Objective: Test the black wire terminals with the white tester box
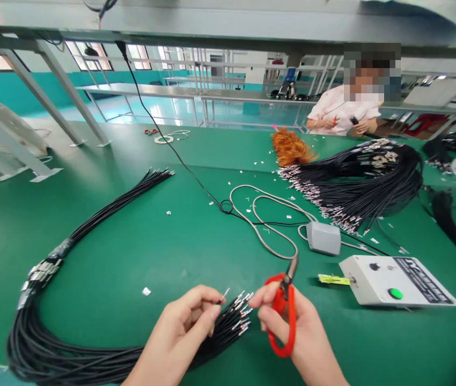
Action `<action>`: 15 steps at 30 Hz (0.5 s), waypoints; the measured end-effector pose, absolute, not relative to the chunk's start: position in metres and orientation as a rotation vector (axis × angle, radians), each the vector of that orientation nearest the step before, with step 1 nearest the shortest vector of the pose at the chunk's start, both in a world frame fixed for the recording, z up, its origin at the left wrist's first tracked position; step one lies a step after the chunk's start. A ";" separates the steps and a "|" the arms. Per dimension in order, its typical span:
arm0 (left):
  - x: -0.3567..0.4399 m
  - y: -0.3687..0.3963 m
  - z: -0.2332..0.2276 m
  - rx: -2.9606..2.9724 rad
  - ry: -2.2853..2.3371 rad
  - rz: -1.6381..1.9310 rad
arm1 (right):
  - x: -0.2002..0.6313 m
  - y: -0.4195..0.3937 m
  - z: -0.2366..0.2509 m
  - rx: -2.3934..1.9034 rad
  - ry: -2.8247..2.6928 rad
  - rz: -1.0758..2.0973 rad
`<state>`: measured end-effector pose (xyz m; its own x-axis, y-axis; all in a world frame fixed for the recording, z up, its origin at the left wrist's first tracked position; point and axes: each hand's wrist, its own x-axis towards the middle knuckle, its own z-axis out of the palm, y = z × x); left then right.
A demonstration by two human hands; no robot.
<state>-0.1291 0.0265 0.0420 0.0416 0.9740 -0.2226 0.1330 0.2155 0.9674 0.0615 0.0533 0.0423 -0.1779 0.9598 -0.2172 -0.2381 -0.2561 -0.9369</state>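
Between thumb and fingertips, my left hand (185, 327) pinches the end of one black cable (219, 302), its stripped tip pointing up and right. Below and behind that hand runs a bundle of black cables (91, 356), which curves round to the left and back up the table. Silvery bare tips of the bundle fan out between my two hands. My right hand (292, 327) is closed around red-handled scissors (291, 316) with the blades pointing up. Its thumb and index finger are held close together near the cable tips; whether anything is between them is unclear.
A white control box (397, 281) with a green button stands at right, beside a grey adapter (323, 238) with looped cords. Beyond lie a large black cable pile (357, 182) and orange strands (290, 147). Paper scraps dot the green table (131, 236). A person (344, 110) sits opposite.
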 end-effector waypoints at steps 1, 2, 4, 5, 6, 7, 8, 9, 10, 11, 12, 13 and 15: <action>-0.129 0.023 0.044 1.177 1.355 0.940 | 0.053 0.057 0.047 -1.050 -0.963 1.666; -0.128 0.021 0.046 1.212 1.361 0.942 | 0.045 0.061 0.049 -1.003 -0.936 1.720; -0.126 0.018 0.045 1.331 1.407 0.977 | 0.036 0.065 0.051 -0.929 -0.891 1.815; -0.124 0.017 0.045 1.404 1.442 1.008 | 0.034 0.066 0.050 -0.901 -0.872 1.857; -0.122 0.017 0.044 1.474 1.475 1.041 | 0.032 0.067 0.047 -0.878 -0.853 1.894; -0.119 0.017 0.043 1.529 1.506 1.078 | 0.031 0.066 0.044 -0.858 -0.832 1.925; -0.117 0.017 0.043 1.564 1.531 1.116 | 0.030 0.065 0.039 -0.837 -0.803 1.949; -0.115 0.017 0.042 1.576 1.549 1.151 | 0.029 0.064 0.033 -0.813 -0.770 1.964; -0.114 0.017 0.040 1.571 1.552 1.180 | 0.027 0.061 0.026 -0.785 -0.738 1.966; -0.113 0.017 0.039 1.555 1.540 1.196 | 0.025 0.059 0.020 -0.758 -0.709 1.958; -0.112 0.017 0.036 1.536 1.519 1.198 | 0.024 0.055 0.013 -0.741 -0.683 1.940; -0.113 0.017 0.033 1.521 1.499 1.185 | 0.022 0.052 0.008 -0.738 -0.660 1.919; -0.115 0.016 0.027 1.515 1.482 1.145 | 0.020 0.047 0.001 -0.762 -0.616 1.876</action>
